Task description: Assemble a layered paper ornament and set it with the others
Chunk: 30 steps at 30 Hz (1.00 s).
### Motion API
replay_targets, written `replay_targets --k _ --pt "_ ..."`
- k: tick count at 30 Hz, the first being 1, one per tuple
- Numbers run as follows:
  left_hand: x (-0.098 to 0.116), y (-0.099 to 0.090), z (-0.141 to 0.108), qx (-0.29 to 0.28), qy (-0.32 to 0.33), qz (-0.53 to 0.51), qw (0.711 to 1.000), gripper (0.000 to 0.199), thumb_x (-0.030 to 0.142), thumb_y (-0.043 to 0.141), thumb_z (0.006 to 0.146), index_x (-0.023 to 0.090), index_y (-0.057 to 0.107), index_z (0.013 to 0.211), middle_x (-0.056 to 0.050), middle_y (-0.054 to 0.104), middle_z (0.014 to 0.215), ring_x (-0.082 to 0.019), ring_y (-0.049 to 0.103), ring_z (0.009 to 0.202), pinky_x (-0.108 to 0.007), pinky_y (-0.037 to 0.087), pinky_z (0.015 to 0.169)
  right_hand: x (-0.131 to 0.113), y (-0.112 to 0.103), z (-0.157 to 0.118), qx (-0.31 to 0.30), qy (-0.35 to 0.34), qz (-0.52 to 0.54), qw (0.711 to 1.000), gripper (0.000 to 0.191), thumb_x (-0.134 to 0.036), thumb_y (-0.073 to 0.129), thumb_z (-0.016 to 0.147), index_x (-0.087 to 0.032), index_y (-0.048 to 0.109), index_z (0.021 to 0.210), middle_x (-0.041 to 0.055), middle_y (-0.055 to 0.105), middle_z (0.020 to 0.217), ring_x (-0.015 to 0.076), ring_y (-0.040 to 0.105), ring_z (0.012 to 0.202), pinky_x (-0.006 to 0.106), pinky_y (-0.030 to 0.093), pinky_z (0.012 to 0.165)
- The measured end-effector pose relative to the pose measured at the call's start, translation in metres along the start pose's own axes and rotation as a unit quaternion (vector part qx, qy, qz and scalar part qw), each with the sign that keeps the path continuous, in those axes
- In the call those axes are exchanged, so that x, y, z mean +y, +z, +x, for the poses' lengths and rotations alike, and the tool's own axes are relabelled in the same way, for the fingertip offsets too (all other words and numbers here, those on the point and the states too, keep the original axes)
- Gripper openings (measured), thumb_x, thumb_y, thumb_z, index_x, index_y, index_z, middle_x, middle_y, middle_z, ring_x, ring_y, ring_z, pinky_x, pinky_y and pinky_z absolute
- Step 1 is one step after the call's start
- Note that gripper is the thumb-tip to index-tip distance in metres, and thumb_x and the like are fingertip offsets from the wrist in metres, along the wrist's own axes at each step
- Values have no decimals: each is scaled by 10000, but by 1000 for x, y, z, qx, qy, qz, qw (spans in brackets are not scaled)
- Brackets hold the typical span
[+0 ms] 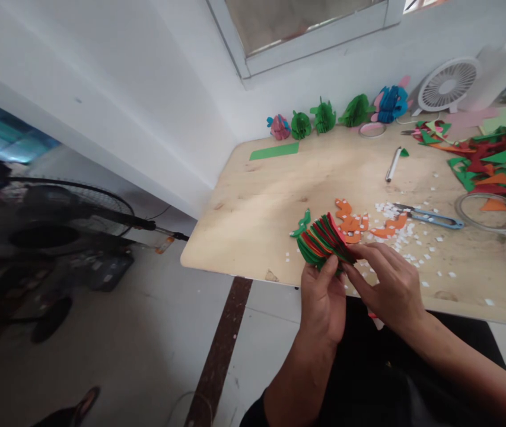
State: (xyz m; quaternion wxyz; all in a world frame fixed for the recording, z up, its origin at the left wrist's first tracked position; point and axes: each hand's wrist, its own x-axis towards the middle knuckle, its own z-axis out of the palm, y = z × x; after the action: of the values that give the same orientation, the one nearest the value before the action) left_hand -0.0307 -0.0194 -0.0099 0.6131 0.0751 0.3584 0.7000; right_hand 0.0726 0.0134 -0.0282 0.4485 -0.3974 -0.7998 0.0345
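Note:
A fanned stack of red, green and orange paper pieces (322, 240) is held up at the table's front edge. My left hand (325, 296) is closed around its lower end, thumb on the near face. At the stack's right side, the thumb and fingers of my right hand (388, 281) pinch its edge. Just behind the stack lies a green paper cutout (301, 223). Orange paper cutouts (350, 222) dotted with white bits are beside it to the right. Small white paper squares (406, 240) are scattered near my right hand.
Blue-handled thread snips (435, 217), a tape roll (489, 212) and a white pen (394, 165) lie rightward on the table (244, 225). Colourful paper scraps (502, 160) pile up at far right. Folded paper figures (324, 115) and a small white fan (448, 86) line the wall.

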Motion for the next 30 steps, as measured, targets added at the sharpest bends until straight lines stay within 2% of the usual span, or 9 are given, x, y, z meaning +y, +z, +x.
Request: replay_targets --k 13,23,30 --pt "0 2 -1 -3 -13 11 1000 300 254 745 715 189 691 1003 -66 702 1039 -198 635 1008 -337 424 982 -2 -2 -1 -19 3 25 1000 242 -173 596 846 -184 599 1088 93 708 890 231 660 787 357 532 703" --pt "-6 2 2 -19 -12 1 1000 303 248 695 769 212 656 1068 -58 684 1071 -185 622 1048 -344 398 1031 -2 2 -6 -19 -1 6 1000 213 -179 587 854 -181 577 1067 97 693 891 232 644 795 351 528 695" --pt "-7 -2 3 7 -60 -5 998 292 268 653 794 189 664 1075 -94 685 1124 -214 605 1132 -352 393 1052 -9 3 -7 -22 4 -1 1000 193 -200 576 869 -171 578 1059 109 689 869 236 629 770 358 524 661"
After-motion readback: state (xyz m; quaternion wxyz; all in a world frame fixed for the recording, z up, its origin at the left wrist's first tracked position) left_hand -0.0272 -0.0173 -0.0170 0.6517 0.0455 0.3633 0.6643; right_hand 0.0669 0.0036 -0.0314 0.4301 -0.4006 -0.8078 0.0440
